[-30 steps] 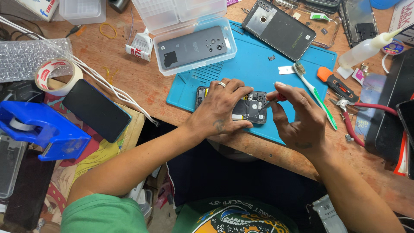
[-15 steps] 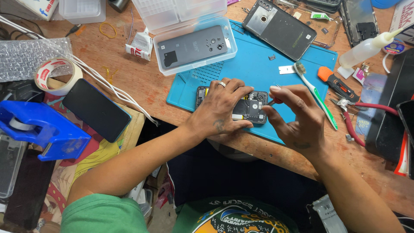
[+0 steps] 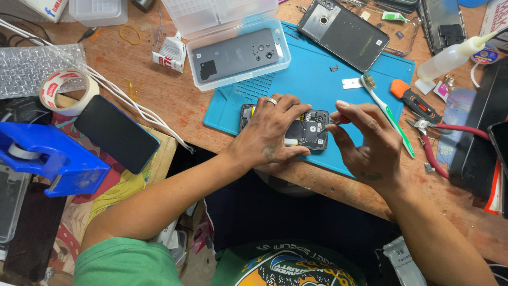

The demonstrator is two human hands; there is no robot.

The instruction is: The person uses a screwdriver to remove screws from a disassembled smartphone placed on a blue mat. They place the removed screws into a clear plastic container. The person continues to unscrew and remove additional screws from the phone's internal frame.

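A person in a green sleeve bends over a wooden workbench (image 3: 174, 114), both bare hands on an opened phone (image 3: 309, 130) lying back-up at the near edge of a blue work mat (image 3: 317, 79). The left hand (image 3: 272, 127) lies flat across the phone's left half, its fingers spread and pressing down, a ring on one of them, the thumb hooked along the near edge. The right hand (image 3: 365, 143) hovers at the phone's right end, thumb and forefinger pinched together on a small red-handled tool (image 3: 341, 119) whose tip meets the exposed circuitry; the other fingers are curled loosely.

Just right of that hand a green-and-white toothbrush (image 3: 389, 114) lies slantwise on the mat, with an orange-handled tool (image 3: 415, 100) and red-handled pliers (image 3: 439, 132) beyond it on bare wood. To the left, off the mat, a dark phone (image 3: 116, 132) rests face-up near a blue tape dispenser (image 3: 50, 156), a roll of tape (image 3: 66, 90) and a run of white cable (image 3: 121, 98).

Farther back, a clear plastic box (image 3: 233, 53) holds a grey phone back cover (image 3: 235, 55), a small glue tube (image 3: 169, 53) just beside it. Another dark phone back (image 3: 344, 32) lies at the mat's far corner, and a white squeeze bottle (image 3: 455, 55) points toward the right edge of the bench.
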